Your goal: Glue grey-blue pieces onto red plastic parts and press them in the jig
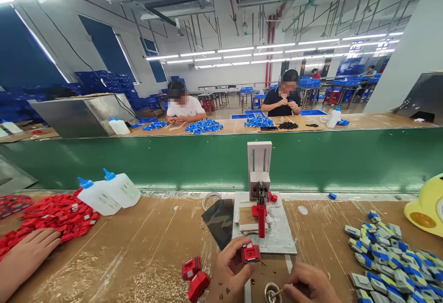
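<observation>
My left hand (230,270) holds a red plastic part (250,253) with dark edges between thumb and fingers, just in front of the toggle clamp press (262,220). My right hand (309,284) pinches a thin stick (278,292), whose tip is down in a small round cup (268,288). Two more red parts (191,268) lie on the cardboard left of my left hand. Another red piece (255,211) sits under the clamp on its pale base plate (277,246).
At far left, a co-worker's hand (32,252) rests by a heap of red parts (64,213). Two white bottles (119,192) lean together there. Grey, blue and yellow pieces (391,261) are piled right, near a yellow object (427,206). Two people sit beyond the green belt (173,160).
</observation>
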Motion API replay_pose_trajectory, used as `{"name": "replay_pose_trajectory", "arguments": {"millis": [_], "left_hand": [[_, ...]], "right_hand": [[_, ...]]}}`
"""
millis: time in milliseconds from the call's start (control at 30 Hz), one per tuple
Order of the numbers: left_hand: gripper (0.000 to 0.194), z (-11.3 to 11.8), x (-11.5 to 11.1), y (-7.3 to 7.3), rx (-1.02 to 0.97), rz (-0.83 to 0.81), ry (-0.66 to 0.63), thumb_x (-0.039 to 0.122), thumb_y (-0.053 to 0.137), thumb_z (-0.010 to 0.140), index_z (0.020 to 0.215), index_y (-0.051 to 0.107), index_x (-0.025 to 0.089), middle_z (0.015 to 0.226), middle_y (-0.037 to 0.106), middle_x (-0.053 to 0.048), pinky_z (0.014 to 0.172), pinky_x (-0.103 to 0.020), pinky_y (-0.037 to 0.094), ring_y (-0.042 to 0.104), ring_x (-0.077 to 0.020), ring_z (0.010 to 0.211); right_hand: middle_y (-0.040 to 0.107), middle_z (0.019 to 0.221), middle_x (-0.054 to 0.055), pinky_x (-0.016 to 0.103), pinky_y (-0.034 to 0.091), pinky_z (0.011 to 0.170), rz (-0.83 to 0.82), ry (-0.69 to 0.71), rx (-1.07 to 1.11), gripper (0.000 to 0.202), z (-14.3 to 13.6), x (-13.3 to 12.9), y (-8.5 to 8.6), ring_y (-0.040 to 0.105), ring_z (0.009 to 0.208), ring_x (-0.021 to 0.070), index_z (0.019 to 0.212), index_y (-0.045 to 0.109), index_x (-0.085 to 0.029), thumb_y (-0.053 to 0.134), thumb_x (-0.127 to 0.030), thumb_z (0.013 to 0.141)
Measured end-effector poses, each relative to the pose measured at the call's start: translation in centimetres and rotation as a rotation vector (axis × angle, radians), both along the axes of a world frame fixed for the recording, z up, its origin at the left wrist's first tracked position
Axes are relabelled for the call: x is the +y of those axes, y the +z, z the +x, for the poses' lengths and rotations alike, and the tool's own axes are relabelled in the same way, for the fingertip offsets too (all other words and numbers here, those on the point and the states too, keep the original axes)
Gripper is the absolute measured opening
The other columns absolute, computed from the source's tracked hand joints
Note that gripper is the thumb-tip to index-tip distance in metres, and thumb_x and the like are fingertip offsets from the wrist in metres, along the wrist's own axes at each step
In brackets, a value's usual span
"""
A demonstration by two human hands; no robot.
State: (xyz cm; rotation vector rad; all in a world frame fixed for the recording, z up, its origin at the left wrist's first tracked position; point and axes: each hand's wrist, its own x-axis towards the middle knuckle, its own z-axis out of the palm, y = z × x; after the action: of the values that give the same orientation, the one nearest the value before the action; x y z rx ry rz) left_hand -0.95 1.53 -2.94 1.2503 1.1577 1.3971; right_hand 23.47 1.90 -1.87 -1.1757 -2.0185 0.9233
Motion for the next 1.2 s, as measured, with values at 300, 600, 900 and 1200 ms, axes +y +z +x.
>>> {"name": "replay_pose_trajectory", "arguments": {"millis": [300,600,900,1200], "left_hand": [[0.036,0.1,-0.5,-1.1,0.168,0.163,-0.047,0.024,0.075,0.074,0.11,0.08,0.024,0.117,0.078,-0.012,0.091,-0.033,0.061,0.074,-0.0277,0.107],[0.06,0.1,-1.1,-0.1,0.318,0.241,-0.159,0.009,0.077,0.073,0.126,0.072,0.035,0.12,0.08,-0.004,0.099,-0.032,0.057,0.075,-0.0247,0.11],[0.061,-1.4,-0.1,-0.7,0.434,0.411,-0.236,0.011,0.077,0.079,0.135,0.066,0.031,0.125,0.078,-0.01,0.096,-0.031,0.06,0.076,-0.0257,0.11],[0.032,-0.5,-0.2,-1.7,0.414,0.398,-0.009,0.038,0.066,0.093,0.123,0.074,0.03,0.115,0.081,-0.01,0.091,-0.031,0.062,0.077,-0.0252,0.105]], "right_hand": [[0.068,0.062,0.002,0.026,0.043,0.057,-0.076,-0.113,0.135,0.046,1.4,-0.2,4.1,0.059,0.058,0.0184,0.064,0.073,-0.022,0.063,-0.058,0.09],[0.063,0.06,0.0,0.025,0.038,0.053,-0.061,-0.165,0.255,0.048,-2.6,0.6,3.6,0.053,0.055,0.0152,0.063,0.073,-0.02,0.063,-0.059,0.091],[0.065,0.061,0.001,0.023,0.04,0.053,0.103,-0.102,0.07,0.046,-1.6,1.0,2.9,0.056,0.054,0.0146,0.066,0.069,-0.02,0.056,-0.049,0.099],[0.067,0.06,0.002,0.022,0.039,0.051,0.166,0.14,-0.103,0.048,-1.0,0.3,1.8,0.056,0.054,0.015,0.063,0.067,-0.021,0.053,-0.051,0.098]]}}
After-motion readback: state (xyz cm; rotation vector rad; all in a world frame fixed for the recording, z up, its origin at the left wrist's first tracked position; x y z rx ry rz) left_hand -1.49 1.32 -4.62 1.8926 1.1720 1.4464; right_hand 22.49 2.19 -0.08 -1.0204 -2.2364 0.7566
